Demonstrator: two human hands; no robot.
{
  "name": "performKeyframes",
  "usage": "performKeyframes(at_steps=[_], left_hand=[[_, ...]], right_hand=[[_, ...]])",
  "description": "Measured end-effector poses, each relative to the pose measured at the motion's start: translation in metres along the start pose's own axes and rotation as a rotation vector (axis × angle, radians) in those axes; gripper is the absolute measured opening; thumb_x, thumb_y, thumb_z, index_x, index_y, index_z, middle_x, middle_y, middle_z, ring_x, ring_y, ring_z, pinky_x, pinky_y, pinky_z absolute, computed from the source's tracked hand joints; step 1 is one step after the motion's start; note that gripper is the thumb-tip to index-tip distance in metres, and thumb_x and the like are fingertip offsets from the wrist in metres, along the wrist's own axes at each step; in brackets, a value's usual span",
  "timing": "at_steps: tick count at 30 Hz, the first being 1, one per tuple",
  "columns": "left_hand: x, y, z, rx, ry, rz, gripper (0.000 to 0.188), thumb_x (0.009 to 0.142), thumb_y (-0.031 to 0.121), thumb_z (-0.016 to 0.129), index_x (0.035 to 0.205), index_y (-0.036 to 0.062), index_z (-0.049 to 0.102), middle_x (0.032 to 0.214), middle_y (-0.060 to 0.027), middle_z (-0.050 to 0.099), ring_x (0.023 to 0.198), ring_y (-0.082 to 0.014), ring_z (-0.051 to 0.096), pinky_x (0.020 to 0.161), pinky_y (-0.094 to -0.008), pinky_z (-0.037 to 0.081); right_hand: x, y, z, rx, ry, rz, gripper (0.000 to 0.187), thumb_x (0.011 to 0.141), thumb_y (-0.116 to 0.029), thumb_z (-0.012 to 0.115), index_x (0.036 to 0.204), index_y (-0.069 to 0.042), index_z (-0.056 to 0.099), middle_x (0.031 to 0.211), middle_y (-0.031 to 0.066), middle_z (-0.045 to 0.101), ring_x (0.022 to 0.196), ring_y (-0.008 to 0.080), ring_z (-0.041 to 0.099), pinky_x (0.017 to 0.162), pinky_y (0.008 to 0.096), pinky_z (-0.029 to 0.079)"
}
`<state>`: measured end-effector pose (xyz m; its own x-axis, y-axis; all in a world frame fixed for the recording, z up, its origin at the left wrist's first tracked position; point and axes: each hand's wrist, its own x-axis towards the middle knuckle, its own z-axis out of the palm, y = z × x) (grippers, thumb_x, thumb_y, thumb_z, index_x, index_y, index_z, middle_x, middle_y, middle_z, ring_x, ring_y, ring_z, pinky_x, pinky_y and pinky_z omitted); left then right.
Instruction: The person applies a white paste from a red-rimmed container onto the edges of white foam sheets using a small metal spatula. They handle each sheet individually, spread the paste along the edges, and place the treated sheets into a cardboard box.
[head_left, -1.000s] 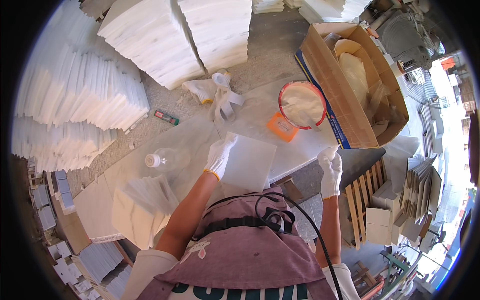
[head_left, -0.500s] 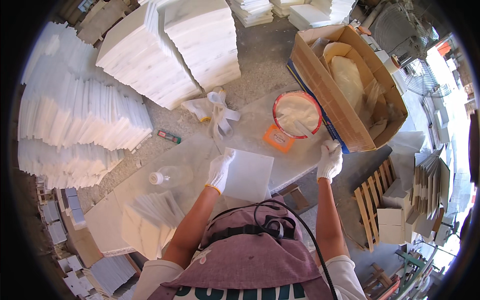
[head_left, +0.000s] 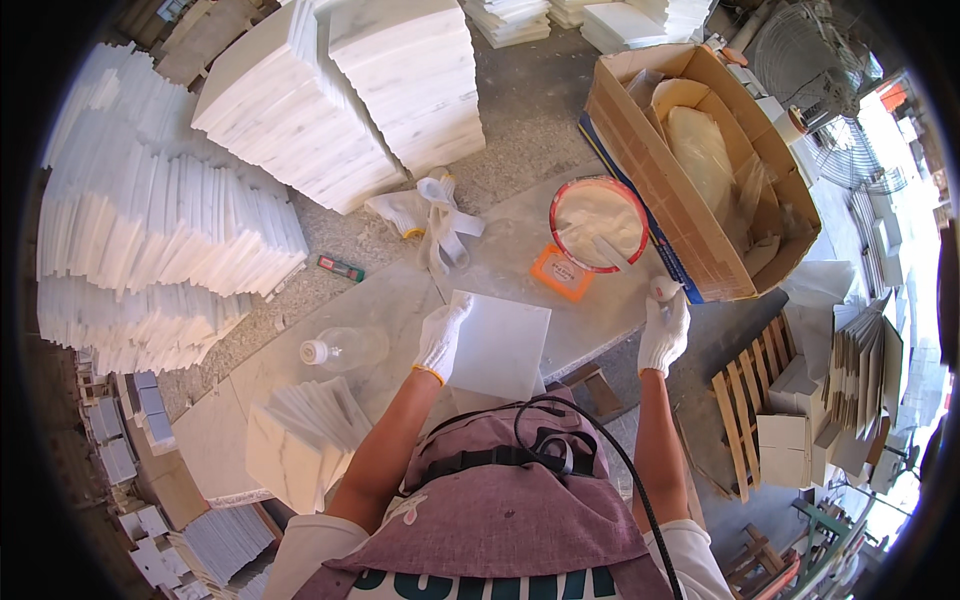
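A white square tile [head_left: 500, 345] lies flat on the stone slab table [head_left: 400, 300] in front of me. My left hand [head_left: 441, 338], in a white glove, rests on the tile's left edge. My right hand [head_left: 663, 330], also gloved, is closed around a small whitish tool held upright at the table's right edge, just below the cardboard box. A red-rimmed bowl [head_left: 598, 222] of pale paste with a stick in it stands beyond the tile, beside an orange square lid [head_left: 562, 272].
A clear plastic bottle [head_left: 343, 349] lies left of the tile, with a fanned pile of white tiles [head_left: 300, 440] below it. Spare gloves [head_left: 430, 215] lie at the far side. Tall tile stacks [head_left: 170, 220] fill the left; an open cardboard box [head_left: 690, 150] and wooden pallet [head_left: 745, 410] stand right.
The view has tilted so everything sits lower in frame. My right hand has moved up toward the box corner with the small tool. My left hand stays on the tile.
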<state>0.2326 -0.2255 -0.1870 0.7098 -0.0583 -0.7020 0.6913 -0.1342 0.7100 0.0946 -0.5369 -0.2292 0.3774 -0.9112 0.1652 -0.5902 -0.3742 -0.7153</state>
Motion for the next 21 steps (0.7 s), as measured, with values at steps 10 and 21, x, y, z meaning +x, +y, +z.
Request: performKeyframes(at_steps=[10,21], left_hand=[[0.002,-0.005,-0.002,-0.067,-0.001,0.006,0.038,0.090,0.038,0.069,0.094,0.0012,0.068,0.079,0.0006,0.062,0.068,-0.0078,0.055,0.059,-0.0258,0.044],[0.000,0.001,0.001,0.010,0.018,0.050,0.047,0.090,0.045,0.067,0.097,-0.0019,0.069,0.082,-0.0007,0.063,0.072,-0.0086,0.054,0.064,-0.0260,0.044]], right_hand=[[-0.052,-0.047,-0.023,0.277,-0.199,0.036,0.054,0.084,-0.019,0.074,0.134,-0.008,0.055,0.121,0.0114,0.061,0.099,0.0190,0.065,0.085,0.0339,0.052],[0.000,-0.081,0.009,-0.048,-0.356,-0.207,0.059,0.084,-0.022,0.069,0.139,-0.014,0.049,0.117,0.0173,0.063,0.100,0.0312,0.065,0.085,0.0422,0.051]])
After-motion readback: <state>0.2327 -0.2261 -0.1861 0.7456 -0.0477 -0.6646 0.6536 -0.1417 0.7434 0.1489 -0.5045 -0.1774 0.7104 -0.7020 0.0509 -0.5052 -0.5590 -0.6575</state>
